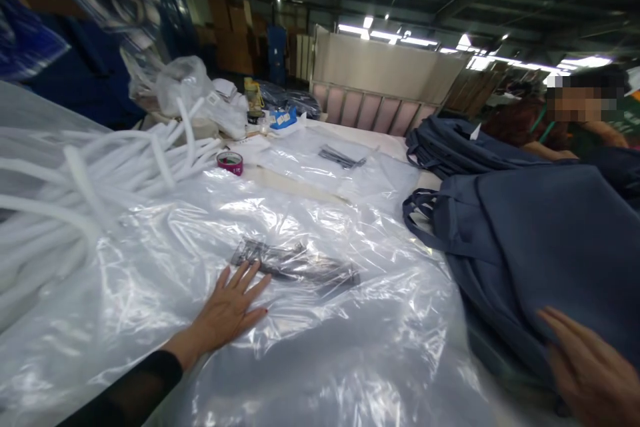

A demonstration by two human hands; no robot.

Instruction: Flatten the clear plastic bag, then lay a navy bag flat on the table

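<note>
No text, brand, number or sign can be read anywhere. The small white tags (214,99) on the clear bags at the far end of the counter (300,187) are too blurred to make out, and so are the white labels on the blue box (283,119) beside them.

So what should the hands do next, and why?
Probably the right hand should draw the top blue bag toward the clear plastic sheet. The left hand lies flat and open on that sheet beside a dark bundle, pinning it, while the right hand rests on the bag stack's near edge.
</note>
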